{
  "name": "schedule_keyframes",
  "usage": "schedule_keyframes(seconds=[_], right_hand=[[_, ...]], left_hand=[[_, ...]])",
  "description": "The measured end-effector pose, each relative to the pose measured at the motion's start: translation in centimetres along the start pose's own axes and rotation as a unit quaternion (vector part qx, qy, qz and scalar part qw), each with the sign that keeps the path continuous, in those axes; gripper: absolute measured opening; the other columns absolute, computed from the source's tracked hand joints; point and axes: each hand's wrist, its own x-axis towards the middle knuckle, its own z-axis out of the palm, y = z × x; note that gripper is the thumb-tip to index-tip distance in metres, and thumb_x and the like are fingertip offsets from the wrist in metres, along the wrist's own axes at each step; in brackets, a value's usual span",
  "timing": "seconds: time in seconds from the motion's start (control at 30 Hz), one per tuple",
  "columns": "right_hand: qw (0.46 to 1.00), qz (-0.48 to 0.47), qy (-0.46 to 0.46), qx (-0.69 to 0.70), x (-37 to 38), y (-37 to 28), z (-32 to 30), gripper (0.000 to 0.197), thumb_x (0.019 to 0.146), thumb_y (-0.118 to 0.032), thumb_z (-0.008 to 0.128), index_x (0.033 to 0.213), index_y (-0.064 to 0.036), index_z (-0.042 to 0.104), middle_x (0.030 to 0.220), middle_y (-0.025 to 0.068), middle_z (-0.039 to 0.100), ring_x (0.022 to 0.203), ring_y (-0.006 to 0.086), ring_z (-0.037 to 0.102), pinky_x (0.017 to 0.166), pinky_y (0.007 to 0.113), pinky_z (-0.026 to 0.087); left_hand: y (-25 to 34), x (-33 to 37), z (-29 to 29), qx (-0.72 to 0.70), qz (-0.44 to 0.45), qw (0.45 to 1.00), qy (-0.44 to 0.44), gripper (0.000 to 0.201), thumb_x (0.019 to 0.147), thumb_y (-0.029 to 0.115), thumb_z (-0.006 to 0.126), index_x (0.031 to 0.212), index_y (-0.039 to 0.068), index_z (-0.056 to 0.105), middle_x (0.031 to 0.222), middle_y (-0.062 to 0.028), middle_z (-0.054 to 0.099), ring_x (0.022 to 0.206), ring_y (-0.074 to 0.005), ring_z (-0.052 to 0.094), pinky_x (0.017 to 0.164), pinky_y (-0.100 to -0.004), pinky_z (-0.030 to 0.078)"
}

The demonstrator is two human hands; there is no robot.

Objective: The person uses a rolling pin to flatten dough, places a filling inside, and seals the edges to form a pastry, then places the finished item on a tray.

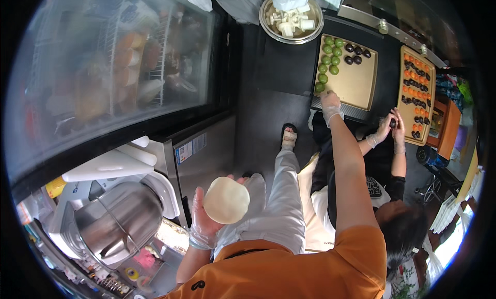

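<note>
A flat, round, pale dough wrapper [227, 200] lies across the palm of my left hand [203, 216], which is turned up in a clear glove with the fingers partly hidden behind it. My right hand [331, 101], also gloved, reaches to the near left edge of a gold baking tray [356, 92]. Its fingers are drawn together beside the nearest green ball [320, 87]; whether they grip anything is hidden. Several green balls stand along the tray's left side, with several dark balls [357, 50] farther right.
A co-worker's gloved hands [388, 129] hold a dark ball to the right. Beyond stands a second tray [406, 110] with orange and dark pieces. A metal bowl [292, 39] of white parts is at the back. A glass-doored fridge [129, 56] and a mixer [116, 216] stand left.
</note>
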Motion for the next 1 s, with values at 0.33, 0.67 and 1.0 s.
schedule_keyframes(seconds=[0.33,0.67,1.0], right_hand=[[0.989,0.077,0.068,0.111,6.0,-1.6,4.8,0.043,0.083,-0.035,0.068,0.106,0.0,0.064,0.107,0.023,0.065,0.103,0.0411,0.062,0.09,0.047,0.049],[0.934,0.146,0.112,0.305,5.2,-0.1,3.8,0.042,0.071,-0.029,0.076,0.096,0.0027,0.066,0.095,0.02,0.069,0.086,0.0321,0.067,0.079,0.038,0.053],[0.524,-0.085,-0.42,0.736,-22.6,-9.5,-12.4,0.031,0.09,-0.007,0.059,0.12,0.0001,0.055,0.113,0.0087,0.061,0.099,0.0175,0.061,0.094,0.037,0.05]], left_hand=[[-0.6,4.6,3.2,0.067,-0.05,0.996,-0.001,0.099,0.081,0.067,0.06,0.149,0.004,0.026,0.155,-0.0209,0.026,0.14,-0.0375,0.032,0.112,-0.0517,0.032],[-1.0,3.6,2.4,0.067,-0.029,0.997,0.0,0.095,0.081,0.066,0.06,0.147,0.005,0.03,0.151,-0.021,0.033,0.137,-0.0418,0.035,0.108,-0.055,0.036],[0.9,-3.6,1.0,0.273,0.194,0.937,-0.097,0.082,0.093,0.06,0.047,0.15,0.003,0.025,0.154,-0.0164,0.031,0.14,-0.0275,0.035,0.114,-0.0395,0.031]])
